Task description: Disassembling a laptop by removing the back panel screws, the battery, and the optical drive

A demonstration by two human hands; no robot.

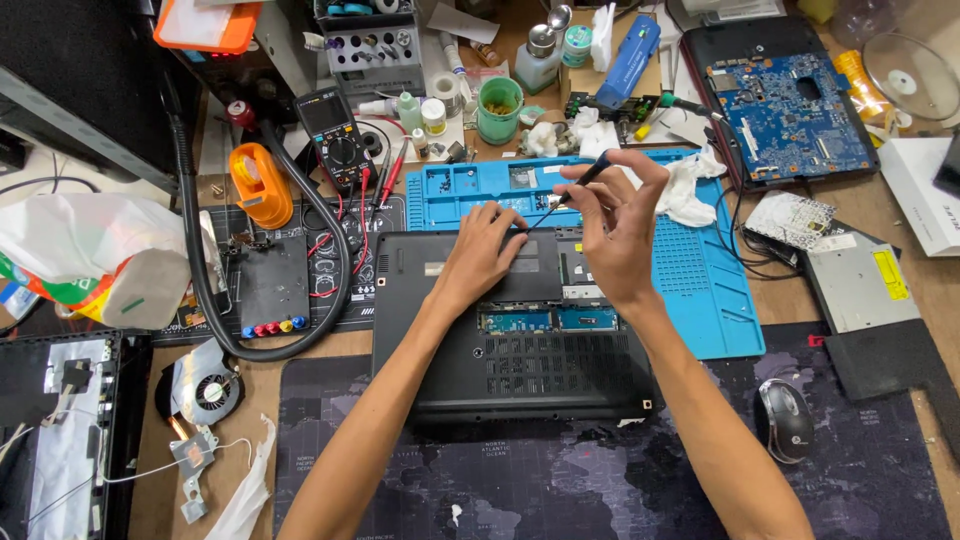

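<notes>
Both hands over the upturned black laptop [510, 330] on the bench. Left hand [483, 255] flat on its far edge, fingers spread, gripping nothing. Right hand [618, 225] pinched on a slim black screwdriver [572, 188], tip at the casing. Bottom cover still on; one bay already open.

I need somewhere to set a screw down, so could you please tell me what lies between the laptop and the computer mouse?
In the head view, only the right forearm crosses above that stretch between laptop and mouse; beneath it lies the dark map-print desk mat.
</notes>
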